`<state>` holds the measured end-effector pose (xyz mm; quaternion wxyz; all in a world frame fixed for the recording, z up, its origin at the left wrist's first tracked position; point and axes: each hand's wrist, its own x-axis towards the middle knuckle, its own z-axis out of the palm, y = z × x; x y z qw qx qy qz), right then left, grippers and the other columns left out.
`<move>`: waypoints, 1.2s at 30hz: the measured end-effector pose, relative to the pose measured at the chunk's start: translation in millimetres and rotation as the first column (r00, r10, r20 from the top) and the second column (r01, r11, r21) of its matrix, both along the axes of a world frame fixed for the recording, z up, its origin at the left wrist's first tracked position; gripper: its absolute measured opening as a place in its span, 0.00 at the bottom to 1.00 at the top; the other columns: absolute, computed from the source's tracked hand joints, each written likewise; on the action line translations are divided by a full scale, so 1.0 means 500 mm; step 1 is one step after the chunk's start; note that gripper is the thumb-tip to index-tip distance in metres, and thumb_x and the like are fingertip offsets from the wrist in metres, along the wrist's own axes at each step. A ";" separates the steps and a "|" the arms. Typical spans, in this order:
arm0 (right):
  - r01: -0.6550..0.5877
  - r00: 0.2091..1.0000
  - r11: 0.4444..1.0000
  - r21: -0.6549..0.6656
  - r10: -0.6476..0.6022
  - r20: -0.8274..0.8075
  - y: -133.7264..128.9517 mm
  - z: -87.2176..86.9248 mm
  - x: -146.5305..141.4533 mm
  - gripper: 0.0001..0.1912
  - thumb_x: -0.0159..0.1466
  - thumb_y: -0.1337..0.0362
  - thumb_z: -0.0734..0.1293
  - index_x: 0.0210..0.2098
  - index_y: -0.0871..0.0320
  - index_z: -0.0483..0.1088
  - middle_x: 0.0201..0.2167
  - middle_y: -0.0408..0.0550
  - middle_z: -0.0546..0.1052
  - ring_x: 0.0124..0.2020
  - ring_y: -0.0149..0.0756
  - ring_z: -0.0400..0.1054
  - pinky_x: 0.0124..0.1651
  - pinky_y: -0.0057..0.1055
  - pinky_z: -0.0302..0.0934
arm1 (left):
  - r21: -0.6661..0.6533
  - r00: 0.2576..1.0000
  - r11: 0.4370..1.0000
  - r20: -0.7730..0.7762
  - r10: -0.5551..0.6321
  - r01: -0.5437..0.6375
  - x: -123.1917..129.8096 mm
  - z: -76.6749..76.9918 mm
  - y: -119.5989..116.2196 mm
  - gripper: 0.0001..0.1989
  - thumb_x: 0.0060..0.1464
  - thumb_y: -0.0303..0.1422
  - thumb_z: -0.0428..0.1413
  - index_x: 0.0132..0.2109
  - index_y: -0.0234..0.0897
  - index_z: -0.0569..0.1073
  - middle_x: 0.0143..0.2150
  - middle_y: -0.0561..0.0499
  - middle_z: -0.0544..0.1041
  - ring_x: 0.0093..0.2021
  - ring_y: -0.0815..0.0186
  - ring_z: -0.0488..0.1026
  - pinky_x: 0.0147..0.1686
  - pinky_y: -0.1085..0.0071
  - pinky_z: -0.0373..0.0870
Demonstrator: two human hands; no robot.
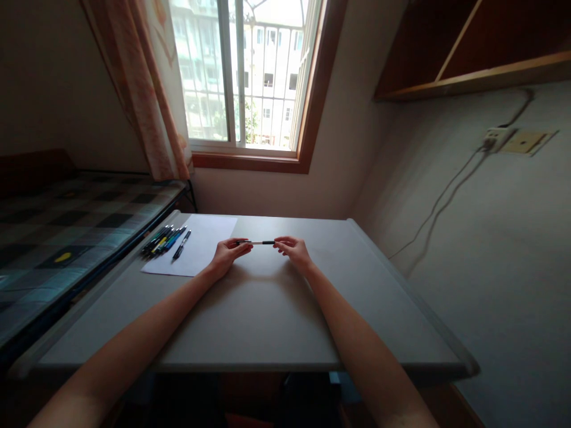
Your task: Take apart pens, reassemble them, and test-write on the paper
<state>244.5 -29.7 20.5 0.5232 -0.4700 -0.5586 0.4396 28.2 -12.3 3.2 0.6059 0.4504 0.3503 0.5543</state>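
Above the middle of the desk, a slim pen [257, 242] lies level between my two hands. Dark sections show at both its ends, with a thin pale length between them; whether its parts are separated I cannot tell. My left hand [228, 254] pinches the left end between thumb and fingers. At the right end, the fingertips of my right hand [292, 248] close on the black section. To the left, a sheet of white paper [214, 229] carries a pile of several pens [160, 241]. One dark pen [181, 245] rests apart from that pile, on its right side.
The pale desk [267, 321] has a raised rim along its sides. A bed with a checked cover [89, 220] stands at the left. Behind are a curtain [147, 89] and a barred window [267, 77]. At the right, a cord [439, 202] hangs from a wall socket [497, 138].
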 end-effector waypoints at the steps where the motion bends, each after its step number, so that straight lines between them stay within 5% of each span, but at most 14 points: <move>1: -0.001 1.000 1.000 -0.002 0.001 0.002 -0.001 0.000 0.000 0.19 0.47 0.53 0.70 0.33 0.59 0.74 0.26 0.49 0.78 0.23 0.30 0.67 0.25 0.25 0.57 | -0.001 1.000 1.000 0.000 0.000 0.000 0.000 0.000 0.001 0.20 0.34 0.33 0.67 0.37 0.27 0.75 0.30 0.44 0.78 0.33 0.62 0.77 0.46 0.62 0.71; 36: 0.006 1.000 1.000 0.010 -0.006 -0.015 0.009 -0.009 0.001 0.15 0.45 0.56 0.71 0.28 0.59 0.74 0.22 0.46 0.76 0.21 0.28 0.66 0.23 0.25 0.56 | -0.005 0.999 0.999 -0.034 -0.040 0.039 -0.008 -0.013 0.010 0.21 0.37 0.34 0.66 0.39 0.27 0.75 0.31 0.44 0.78 0.33 0.63 0.77 0.45 0.63 0.72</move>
